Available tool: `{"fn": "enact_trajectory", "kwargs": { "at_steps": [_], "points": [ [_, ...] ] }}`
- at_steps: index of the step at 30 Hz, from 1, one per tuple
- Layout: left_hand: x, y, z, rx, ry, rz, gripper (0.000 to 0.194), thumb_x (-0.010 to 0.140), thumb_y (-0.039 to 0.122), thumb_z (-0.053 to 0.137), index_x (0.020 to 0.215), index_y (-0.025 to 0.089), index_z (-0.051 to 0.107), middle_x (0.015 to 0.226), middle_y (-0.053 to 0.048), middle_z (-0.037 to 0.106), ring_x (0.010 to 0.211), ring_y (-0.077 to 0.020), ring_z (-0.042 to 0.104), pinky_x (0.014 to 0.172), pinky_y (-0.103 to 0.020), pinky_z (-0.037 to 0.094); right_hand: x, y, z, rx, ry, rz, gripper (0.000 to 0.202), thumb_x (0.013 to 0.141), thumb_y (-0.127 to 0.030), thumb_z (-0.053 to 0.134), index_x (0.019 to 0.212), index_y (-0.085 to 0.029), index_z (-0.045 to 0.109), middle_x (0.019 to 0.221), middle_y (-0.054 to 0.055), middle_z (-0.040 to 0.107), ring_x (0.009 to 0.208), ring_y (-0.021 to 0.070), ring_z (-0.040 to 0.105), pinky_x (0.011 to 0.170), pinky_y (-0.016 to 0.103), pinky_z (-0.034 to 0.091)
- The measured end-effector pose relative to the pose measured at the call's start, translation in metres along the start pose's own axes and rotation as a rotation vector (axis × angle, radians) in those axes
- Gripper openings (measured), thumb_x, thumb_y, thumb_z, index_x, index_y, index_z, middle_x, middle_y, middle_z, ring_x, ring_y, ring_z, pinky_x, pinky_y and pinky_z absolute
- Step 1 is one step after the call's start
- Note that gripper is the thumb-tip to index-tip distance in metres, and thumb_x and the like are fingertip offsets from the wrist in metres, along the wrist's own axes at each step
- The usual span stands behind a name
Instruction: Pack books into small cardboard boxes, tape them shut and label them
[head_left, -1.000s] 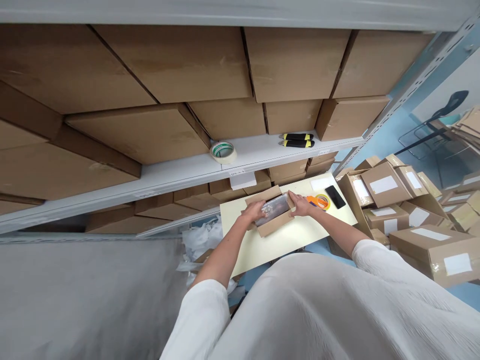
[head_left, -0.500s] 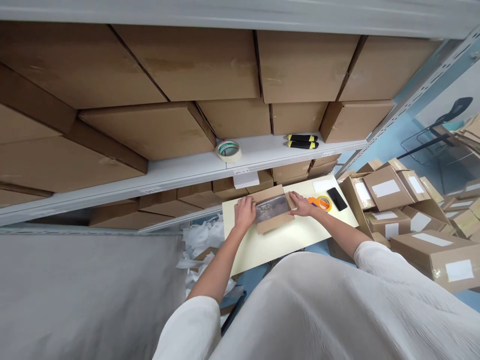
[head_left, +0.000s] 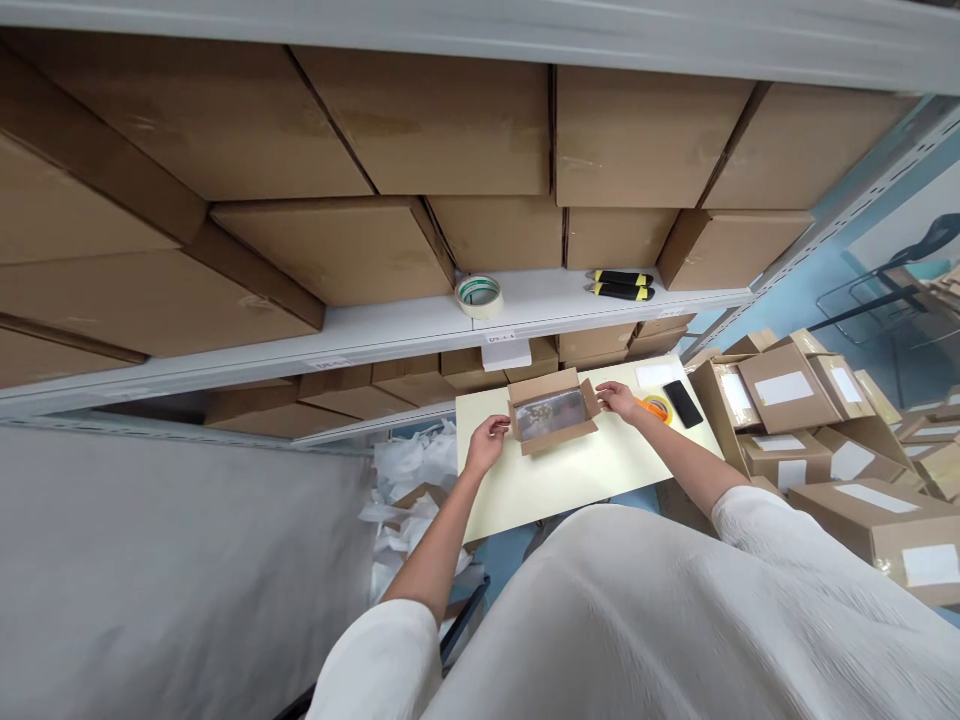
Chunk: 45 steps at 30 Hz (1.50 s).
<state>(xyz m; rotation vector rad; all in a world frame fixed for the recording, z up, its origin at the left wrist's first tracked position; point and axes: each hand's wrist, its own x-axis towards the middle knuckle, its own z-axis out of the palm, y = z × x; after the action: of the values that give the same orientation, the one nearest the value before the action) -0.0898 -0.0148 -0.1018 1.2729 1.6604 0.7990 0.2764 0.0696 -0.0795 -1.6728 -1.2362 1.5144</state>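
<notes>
A small open cardboard box (head_left: 559,438) rests on the pale yellow tabletop (head_left: 510,500), with its flaps spread. Inside it lies something wrapped in clear plastic (head_left: 551,413). My left hand (head_left: 489,440) is just off the box's left side, fingers apart and holding nothing. At the right flap, my right hand (head_left: 616,397) is open, its fingertips close to the cardboard; whether they touch it I cannot tell. Beside my right wrist lies an orange tape dispenser with yellow tape (head_left: 658,408), partly hidden by the arm.
A black phone (head_left: 683,404) lies at the table's right end. The shelf (head_left: 540,310) above holds a tape roll (head_left: 479,297), two cutters (head_left: 621,285) and large boxes (head_left: 420,120). Labelled boxes (head_left: 787,385) crowd the right; white plastic bags (head_left: 416,462) lie left.
My left hand has let go of the box and moved slightly left. My right hand has come off the right flap, which now spreads outward. The whole view has shifted a little.
</notes>
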Motion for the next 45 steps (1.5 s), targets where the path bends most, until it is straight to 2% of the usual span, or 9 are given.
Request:
{"fn": "enact_trajectory", "kwargs": {
  "at_steps": [3, 6, 12, 17, 23, 27, 30, 39, 45],
  "points": [
    [-0.005, 0.0, 0.004, 0.104, -0.122, 0.122, 0.041, 0.082, 0.016, 0.056, 0.118, 0.024, 0.074, 0.133, -0.01, 0.07, 0.126, -0.026, 0.067, 0.111, -0.045, 0.055, 0.0, 0.003, 0.01, -0.082, -0.042, 0.01, 0.034, 0.078, -0.028, 0.08, 0.109, -0.02, 0.067, 0.083, 0.003, 0.072, 0.07, 0.0174, 0.068, 0.074, 0.034, 0.061],
    [-0.011, -0.004, 0.008, 0.277, -0.166, 0.186, 0.059, 0.074, 0.012, 0.066, 0.13, 0.026, 0.073, 0.146, -0.011, 0.06, 0.145, -0.0314, 0.054, 0.123, -0.05, 0.045, 0.005, 0.006, 0.019, -0.309, -0.013, -0.032, 0.047, 0.077, -0.03, 0.08, 0.121, -0.023, 0.067, 0.106, 0.004, 0.074, 0.08, 0.017, 0.07, 0.082, 0.035, 0.062],
    [-0.021, -0.006, 0.013, 0.262, -0.204, 0.175, 0.074, 0.077, 0.036, 0.084, 0.147, 0.026, 0.063, 0.149, -0.012, 0.056, 0.144, -0.0303, 0.055, 0.125, -0.045, 0.043, 0.018, 0.002, 0.03, -0.399, -0.06, -0.065, 0.081, 0.076, -0.026, 0.078, 0.154, -0.022, 0.056, 0.154, 0.019, 0.056, 0.117, 0.0286, 0.069, 0.094, 0.04, 0.062],
    [-0.021, 0.002, 0.017, 0.11, -0.125, 0.072, 0.053, 0.09, 0.048, 0.075, 0.136, 0.024, 0.064, 0.144, -0.013, 0.064, 0.126, -0.0271, 0.068, 0.106, -0.042, 0.056, 0.019, -0.012, 0.031, -0.162, -0.208, -0.124, 0.081, 0.073, -0.026, 0.071, 0.153, -0.029, 0.057, 0.144, 0.011, 0.064, 0.119, 0.0285, 0.068, 0.097, 0.044, 0.062],
    [-0.012, 0.01, 0.026, 0.016, 0.023, -0.083, 0.066, 0.092, 0.043, 0.074, 0.148, 0.024, 0.045, 0.121, -0.009, 0.072, 0.099, -0.0211, 0.075, 0.093, -0.038, 0.059, 0.009, -0.015, 0.022, 0.03, -0.197, -0.045, 0.031, 0.092, -0.047, 0.057, 0.117, -0.03, 0.067, 0.132, 0.004, 0.07, 0.12, 0.0234, 0.068, 0.1, 0.041, 0.059],
    [-0.009, 0.015, 0.032, 0.09, 0.067, -0.079, 0.065, 0.094, 0.039, 0.069, 0.151, 0.025, 0.043, 0.131, -0.011, 0.067, 0.092, -0.0195, 0.074, 0.092, -0.039, 0.059, 0.006, -0.005, 0.022, -0.115, -0.202, -0.053, 0.034, 0.089, -0.054, 0.067, 0.109, -0.026, 0.067, 0.129, 0.006, 0.07, 0.116, 0.0238, 0.067, 0.099, 0.04, 0.058],
    [-0.009, 0.018, 0.035, 0.164, 0.069, -0.027, 0.055, 0.096, 0.035, 0.064, 0.147, 0.026, 0.049, 0.143, -0.013, 0.059, 0.098, -0.0212, 0.073, 0.094, -0.041, 0.058, 0.007, 0.008, 0.027, -0.215, -0.174, -0.101, 0.041, 0.081, -0.041, 0.077, 0.117, -0.025, 0.064, 0.135, 0.009, 0.066, 0.11, 0.0237, 0.067, 0.097, 0.042, 0.059],
    [-0.007, 0.017, 0.041, 0.221, 0.052, 0.016, 0.039, 0.098, 0.031, 0.059, 0.136, 0.026, 0.06, 0.142, -0.012, 0.058, 0.108, -0.0247, 0.071, 0.102, -0.043, 0.058, 0.002, 0.037, 0.039, -0.341, -0.127, -0.233, 0.051, 0.086, -0.027, 0.064, 0.137, -0.027, 0.059, 0.145, 0.011, 0.062, 0.121, 0.0238, 0.065, 0.105, 0.046, 0.058],
    [-0.006, 0.011, 0.039, 0.213, 0.051, 0.052, 0.041, 0.098, 0.032, 0.059, 0.138, 0.025, 0.06, 0.14, -0.013, 0.059, 0.106, -0.0249, 0.071, 0.102, -0.044, 0.058, -0.018, 0.044, 0.006, -0.439, -0.002, -0.215, 0.04, 0.096, -0.033, 0.062, 0.135, -0.024, 0.065, 0.143, 0.014, 0.063, 0.119, 0.0266, 0.067, 0.106, 0.045, 0.057]
  ]
}}
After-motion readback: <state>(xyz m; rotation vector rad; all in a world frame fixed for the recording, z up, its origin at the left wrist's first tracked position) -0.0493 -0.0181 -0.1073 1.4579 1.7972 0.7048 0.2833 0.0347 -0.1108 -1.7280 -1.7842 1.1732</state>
